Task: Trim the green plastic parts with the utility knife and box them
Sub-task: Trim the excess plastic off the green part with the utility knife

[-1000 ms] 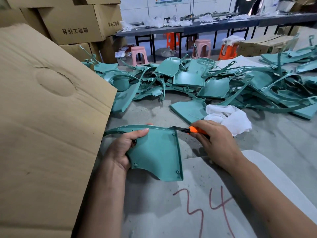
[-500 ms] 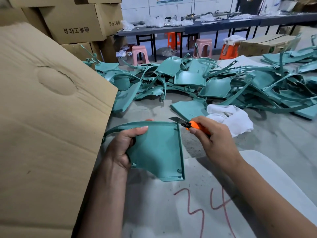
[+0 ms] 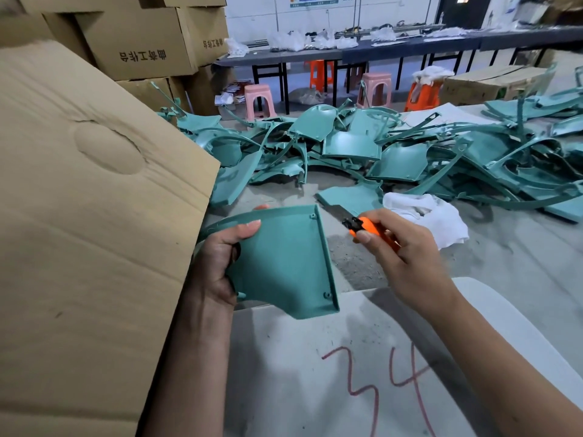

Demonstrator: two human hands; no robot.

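My left hand (image 3: 217,263) grips a flat green plastic part (image 3: 284,263) by its left edge, thumb on its face, holding it above the table's near side. My right hand (image 3: 400,250) grips an orange utility knife (image 3: 366,227), whose blade points left toward the part's top right corner, a short gap away from it. A big heap of green plastic parts (image 3: 394,152) covers the far half of the table.
A large cardboard box flap (image 3: 88,231) rises at my left, touching my left forearm. A white cloth (image 3: 432,216) lies behind my right hand. A white board marked "34" (image 3: 362,373) lies near me. Stacked cartons (image 3: 142,42), stools and a long bench stand beyond.
The knife has come off the part's top edge and drawn back to the right. My left hand has lifted and tilted the part slightly toward me.
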